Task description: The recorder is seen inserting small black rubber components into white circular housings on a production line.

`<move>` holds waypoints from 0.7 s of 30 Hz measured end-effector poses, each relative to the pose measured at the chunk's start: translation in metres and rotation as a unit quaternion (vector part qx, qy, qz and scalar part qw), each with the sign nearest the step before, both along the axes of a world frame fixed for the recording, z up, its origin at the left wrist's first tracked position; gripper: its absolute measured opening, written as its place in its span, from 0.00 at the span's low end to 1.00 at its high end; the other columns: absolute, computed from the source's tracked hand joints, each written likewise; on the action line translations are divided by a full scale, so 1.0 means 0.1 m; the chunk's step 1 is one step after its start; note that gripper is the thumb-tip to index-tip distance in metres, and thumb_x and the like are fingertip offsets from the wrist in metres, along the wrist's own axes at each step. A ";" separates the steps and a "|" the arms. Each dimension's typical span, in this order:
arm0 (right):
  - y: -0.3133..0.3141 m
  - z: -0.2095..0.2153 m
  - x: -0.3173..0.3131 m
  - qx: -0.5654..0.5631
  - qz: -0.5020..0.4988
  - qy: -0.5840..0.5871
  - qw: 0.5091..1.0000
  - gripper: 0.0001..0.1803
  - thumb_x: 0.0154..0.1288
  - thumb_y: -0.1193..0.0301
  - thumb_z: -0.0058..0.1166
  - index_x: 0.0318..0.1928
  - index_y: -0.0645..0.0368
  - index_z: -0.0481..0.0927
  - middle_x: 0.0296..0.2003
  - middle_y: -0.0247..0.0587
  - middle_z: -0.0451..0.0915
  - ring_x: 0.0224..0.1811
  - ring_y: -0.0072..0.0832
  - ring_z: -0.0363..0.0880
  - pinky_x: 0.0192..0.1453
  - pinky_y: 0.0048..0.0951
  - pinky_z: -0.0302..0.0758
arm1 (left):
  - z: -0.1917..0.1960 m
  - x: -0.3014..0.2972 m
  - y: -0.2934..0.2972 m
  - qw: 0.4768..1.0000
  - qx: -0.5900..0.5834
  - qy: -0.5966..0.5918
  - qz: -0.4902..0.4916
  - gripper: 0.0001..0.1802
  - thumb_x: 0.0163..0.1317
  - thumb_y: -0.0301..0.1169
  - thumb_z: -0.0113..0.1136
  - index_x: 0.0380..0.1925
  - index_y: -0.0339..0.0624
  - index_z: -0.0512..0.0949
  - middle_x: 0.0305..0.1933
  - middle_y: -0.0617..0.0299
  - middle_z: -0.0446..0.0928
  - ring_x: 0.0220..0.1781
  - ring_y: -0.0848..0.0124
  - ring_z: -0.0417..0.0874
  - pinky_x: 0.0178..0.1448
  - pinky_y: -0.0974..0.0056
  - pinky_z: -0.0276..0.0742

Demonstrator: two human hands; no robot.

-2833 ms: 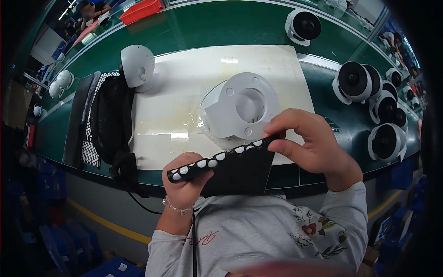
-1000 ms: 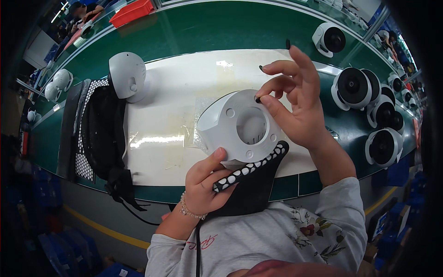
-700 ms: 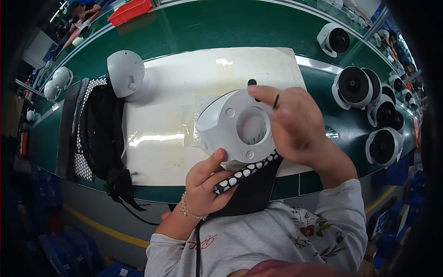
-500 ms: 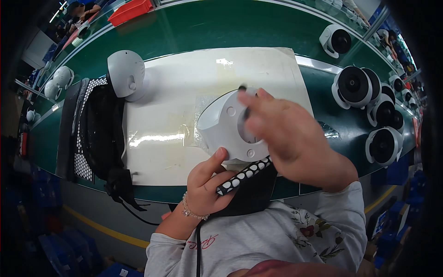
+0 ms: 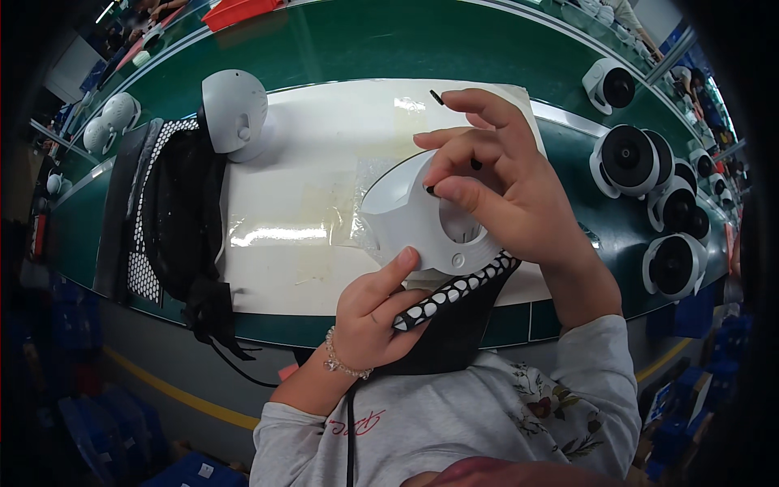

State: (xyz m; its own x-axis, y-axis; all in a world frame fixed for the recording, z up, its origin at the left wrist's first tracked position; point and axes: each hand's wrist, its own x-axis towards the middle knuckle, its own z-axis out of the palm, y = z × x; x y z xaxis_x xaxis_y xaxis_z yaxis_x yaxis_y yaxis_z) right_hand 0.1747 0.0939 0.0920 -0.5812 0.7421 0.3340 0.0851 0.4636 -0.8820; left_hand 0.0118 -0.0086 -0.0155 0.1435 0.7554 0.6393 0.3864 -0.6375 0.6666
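My left hand (image 5: pixel 377 312) grips a black strip set with white pads (image 5: pixel 458 288) near the front edge of the bench. Its thumb presses against the underside of a white rounded camera housing (image 5: pixel 406 215). The housing rests tilted on the strip, its round opening facing up and right. My right hand (image 5: pixel 519 203) comes over it from the right. Thumb and middle finger are pinched together on the housing's rim at the opening, and the index finger sticks up. Whether a small part sits between the fingertips is hidden.
A white work mat (image 5: pixel 308 162) covers the green bench (image 5: pixel 365 40). A white dome camera (image 5: pixel 235 114) stands at its back left, beside a black perforated pad with a cable (image 5: pixel 174 211). Several white cameras with black lenses (image 5: pixel 633 158) line the right side. Clear plastic film (image 5: pixel 357 203) lies under the housing.
The strip went from both hands to the left hand alone. The right hand rose with fingers spread, came down over the housing and now pinches its rim. The housing sits closer to me.
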 end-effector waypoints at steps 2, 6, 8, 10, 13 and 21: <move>-0.02 -0.03 -0.01 -0.011 0.005 0.018 1.000 0.32 0.55 0.81 0.51 0.60 0.61 0.53 0.35 0.38 0.77 0.56 0.34 0.68 0.61 0.35 0.58 | 0.00 0.00 -0.01 1.000 0.006 -0.006 -0.001 0.18 0.33 0.23 0.63 0.31 0.38 0.78 0.58 0.49 0.66 0.37 0.62 0.78 0.39 0.66 0.75; -0.03 -0.17 0.11 0.159 -0.008 -0.049 0.986 0.31 0.56 0.78 0.50 0.59 0.59 0.54 0.39 0.40 0.79 0.59 0.38 0.65 0.64 0.43 0.52 | -0.02 0.01 0.03 1.000 0.013 -0.016 -0.001 0.18 0.33 0.22 0.63 0.31 0.37 0.78 0.58 0.50 0.67 0.38 0.62 0.78 0.40 0.66 0.74; -0.09 -0.16 0.12 0.239 -0.011 -0.085 0.967 0.30 0.56 0.78 0.51 0.59 0.58 0.55 0.40 0.42 0.78 0.60 0.39 0.65 0.64 0.45 0.51 | -0.02 0.00 0.01 0.999 0.022 -0.023 0.000 0.18 0.33 0.22 0.63 0.31 0.37 0.78 0.58 0.51 0.67 0.38 0.63 0.79 0.40 0.66 0.74; -0.18 -0.18 0.16 0.307 -0.011 -0.124 0.944 0.28 0.55 0.74 0.53 0.56 0.55 0.58 0.50 0.49 0.71 0.63 0.46 0.58 0.65 0.48 0.49 | -0.01 0.00 0.02 1.000 0.018 -0.020 -0.004 0.18 0.34 0.21 0.63 0.32 0.37 0.78 0.58 0.51 0.67 0.37 0.62 0.79 0.40 0.66 0.75; -0.23 -0.37 0.22 0.251 0.003 -0.028 0.968 0.24 0.55 0.72 0.55 0.52 0.55 0.62 0.60 0.53 0.58 0.66 0.51 0.49 0.66 0.49 0.45 | 0.04 -0.06 0.01 0.998 -0.002 0.056 -0.040 0.23 0.42 0.16 0.63 0.43 0.34 0.73 0.60 0.46 0.62 0.42 0.63 0.80 0.44 0.65 0.77; -0.36 -0.28 0.27 0.178 -0.025 -0.147 0.973 0.06 0.57 0.69 0.54 0.28 0.58 0.74 0.64 0.52 0.52 0.69 0.50 0.36 0.66 0.45 0.47 | 0.06 -0.01 0.04 0.998 -0.044 -0.021 -0.048 0.29 0.44 0.15 0.61 0.51 0.29 0.68 0.58 0.51 0.66 0.37 0.68 0.81 0.42 0.69 0.76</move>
